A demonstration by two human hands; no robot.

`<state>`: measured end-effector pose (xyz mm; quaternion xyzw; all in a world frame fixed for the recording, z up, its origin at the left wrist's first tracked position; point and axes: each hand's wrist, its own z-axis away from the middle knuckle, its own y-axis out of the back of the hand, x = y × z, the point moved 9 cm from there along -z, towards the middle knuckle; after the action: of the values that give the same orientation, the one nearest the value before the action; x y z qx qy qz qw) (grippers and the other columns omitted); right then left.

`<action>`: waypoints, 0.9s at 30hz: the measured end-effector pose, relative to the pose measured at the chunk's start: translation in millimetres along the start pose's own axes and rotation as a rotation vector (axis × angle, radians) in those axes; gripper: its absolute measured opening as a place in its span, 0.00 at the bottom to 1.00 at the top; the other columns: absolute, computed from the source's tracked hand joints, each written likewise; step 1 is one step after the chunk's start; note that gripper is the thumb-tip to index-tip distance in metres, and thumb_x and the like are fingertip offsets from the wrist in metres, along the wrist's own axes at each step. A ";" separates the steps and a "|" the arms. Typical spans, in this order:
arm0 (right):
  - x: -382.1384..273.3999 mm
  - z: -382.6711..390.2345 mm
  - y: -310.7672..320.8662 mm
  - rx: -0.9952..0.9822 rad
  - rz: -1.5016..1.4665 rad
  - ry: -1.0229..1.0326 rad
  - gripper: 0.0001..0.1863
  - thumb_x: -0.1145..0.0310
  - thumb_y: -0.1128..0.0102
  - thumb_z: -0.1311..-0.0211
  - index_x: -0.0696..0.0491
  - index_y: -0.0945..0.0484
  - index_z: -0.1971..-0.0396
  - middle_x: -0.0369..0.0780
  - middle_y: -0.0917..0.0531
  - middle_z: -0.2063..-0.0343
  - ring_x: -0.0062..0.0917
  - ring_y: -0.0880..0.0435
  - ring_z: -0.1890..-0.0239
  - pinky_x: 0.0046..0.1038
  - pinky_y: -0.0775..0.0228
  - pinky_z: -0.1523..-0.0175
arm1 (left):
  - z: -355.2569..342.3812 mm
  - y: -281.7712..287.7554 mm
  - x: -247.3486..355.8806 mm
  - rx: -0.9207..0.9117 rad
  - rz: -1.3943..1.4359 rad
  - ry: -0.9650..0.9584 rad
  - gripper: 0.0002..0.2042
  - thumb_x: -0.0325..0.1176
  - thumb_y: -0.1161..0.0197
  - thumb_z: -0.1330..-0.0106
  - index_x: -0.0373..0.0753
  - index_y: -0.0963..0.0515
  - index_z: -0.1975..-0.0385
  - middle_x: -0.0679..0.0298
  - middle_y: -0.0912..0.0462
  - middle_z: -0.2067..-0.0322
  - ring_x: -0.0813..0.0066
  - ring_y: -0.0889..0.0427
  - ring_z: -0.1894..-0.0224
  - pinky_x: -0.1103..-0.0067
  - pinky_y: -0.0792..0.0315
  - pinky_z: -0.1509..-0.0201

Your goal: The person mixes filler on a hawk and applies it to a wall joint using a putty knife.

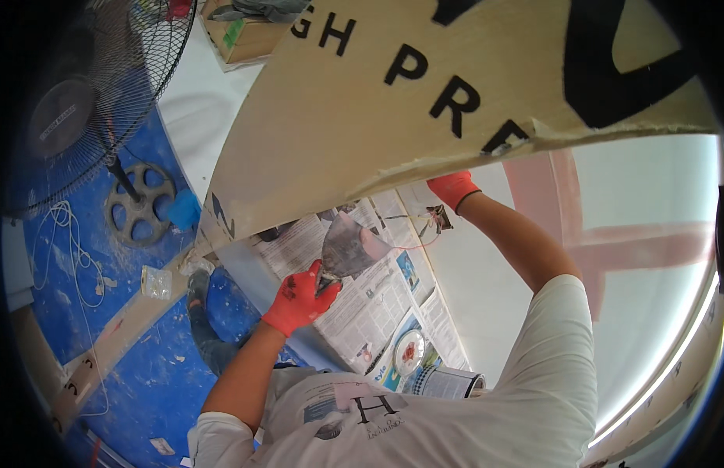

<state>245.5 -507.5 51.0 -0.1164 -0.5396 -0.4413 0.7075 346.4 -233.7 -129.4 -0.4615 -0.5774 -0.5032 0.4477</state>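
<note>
My left hand point(299, 303), in a red glove, is closed round the handle of a putty knife point(354, 246). Its wide grey metal blade points up and to the right, smeared in places. A large tan panel point(315, 132) with black lettering spans the upper view, its lower edge rough and whitish. My right hand point(453, 189), also red-gloved, reaches to that lower edge. Its fingers are mostly hidden, so I cannot tell whether it grips the panel. Spread newspaper point(377, 320) lies beyond the putty knife.
A black fan point(136, 70) stands at the upper left on a blue floor covering point(143, 374), near a loose white cable point(73, 249). Wires come out of an opening point(438, 218) by the white and pink surface point(549, 203). A paint can point(448, 382) sits close to my body.
</note>
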 end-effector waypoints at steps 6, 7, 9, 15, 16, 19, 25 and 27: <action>3.2 13.6 10.9 -0.082 -0.567 -0.106 0.24 0.65 0.46 0.36 0.55 0.28 0.40 0.47 0.22 0.45 0.38 0.24 0.45 0.38 0.32 0.44 | 8.9 -0.3 -6.3 0.218 -0.032 -0.189 0.18 0.39 0.26 0.43 0.33 0.18 0.57 0.55 0.24 0.79 0.61 0.26 0.81 0.68 0.29 0.71; 6.4 17.1 21.0 -0.081 -0.794 -0.134 0.22 0.66 0.45 0.36 0.55 0.25 0.43 0.46 0.19 0.49 0.36 0.22 0.49 0.36 0.30 0.47 | 5.7 1.0 -6.5 0.197 -0.021 -0.135 0.21 0.39 0.26 0.42 0.31 0.19 0.55 0.55 0.24 0.80 0.61 0.26 0.81 0.68 0.30 0.71; 10.6 24.8 19.8 -0.189 -1.255 -0.172 0.18 0.67 0.42 0.36 0.55 0.21 0.48 0.45 0.15 0.58 0.32 0.18 0.57 0.34 0.28 0.53 | -1.9 7.6 -0.7 0.099 0.024 0.042 0.26 0.41 0.27 0.41 0.25 0.22 0.51 0.54 0.25 0.81 0.62 0.26 0.80 0.69 0.30 0.71; 45.9 14.2 -103.6 0.052 -2.093 -0.465 0.13 0.70 0.41 0.35 0.59 0.18 0.55 0.32 0.16 0.68 0.18 0.23 0.71 0.26 0.30 0.63 | -1.2 9.0 11.9 -0.023 -0.004 0.112 0.35 0.47 0.33 0.38 0.17 0.29 0.45 0.54 0.24 0.84 0.62 0.23 0.81 0.71 0.30 0.73; 52.1 15.2 -114.9 0.102 -2.183 -0.569 0.12 0.71 0.41 0.36 0.59 0.18 0.55 0.33 0.16 0.68 0.18 0.24 0.71 0.26 0.31 0.63 | -2.1 11.4 16.5 0.026 -0.074 0.008 0.35 0.46 0.33 0.38 0.17 0.30 0.45 0.54 0.24 0.83 0.63 0.23 0.81 0.71 0.30 0.73; 68.3 1.6 -114.6 0.198 -2.115 -0.521 0.12 0.73 0.42 0.37 0.60 0.18 0.57 0.34 0.16 0.68 0.18 0.25 0.71 0.27 0.32 0.64 | 10.4 8.8 22.8 0.176 -0.287 -0.305 0.37 0.45 0.31 0.39 0.16 0.32 0.43 0.54 0.24 0.81 0.63 0.23 0.78 0.70 0.29 0.70; 57.7 9.9 -105.9 0.301 -2.214 -0.593 0.13 0.70 0.46 0.35 0.62 0.19 0.57 0.37 0.15 0.66 0.23 0.20 0.64 0.28 0.29 0.57 | 1.5 9.9 11.2 -0.100 0.009 0.250 0.35 0.44 0.32 0.37 0.19 0.32 0.41 0.53 0.23 0.79 0.65 0.22 0.74 0.69 0.29 0.67; 59.6 9.8 -110.0 0.182 -2.194 -0.645 0.13 0.71 0.46 0.34 0.61 0.19 0.57 0.38 0.15 0.65 0.23 0.19 0.63 0.28 0.28 0.56 | 3.0 10.0 10.4 -0.011 -0.044 0.166 0.35 0.44 0.33 0.36 0.19 0.32 0.41 0.52 0.22 0.77 0.65 0.22 0.73 0.69 0.28 0.66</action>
<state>158.3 -595.1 72.3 0.3605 -0.5366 -0.7294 -0.2238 354.3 -229.2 -117.7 -0.4079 -0.5456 -0.5524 0.4803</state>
